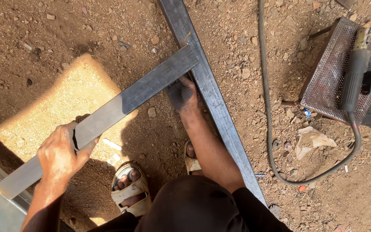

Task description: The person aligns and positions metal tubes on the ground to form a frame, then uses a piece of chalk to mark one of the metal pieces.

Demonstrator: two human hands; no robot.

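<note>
Sandalled feet [130,190] stand on dirt beside the long tube [213,99]. Left hand [61,152] is clenched around the cross bar [108,116], whose axis rises rightward onto the tube. Right hand [183,95], nearer the joint, presses there; its fingers cannot be made out.

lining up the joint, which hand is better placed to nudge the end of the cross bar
Right, probably. The right hand sits at the joint by the long bar; the left hand grips the cross bar far back.
</note>
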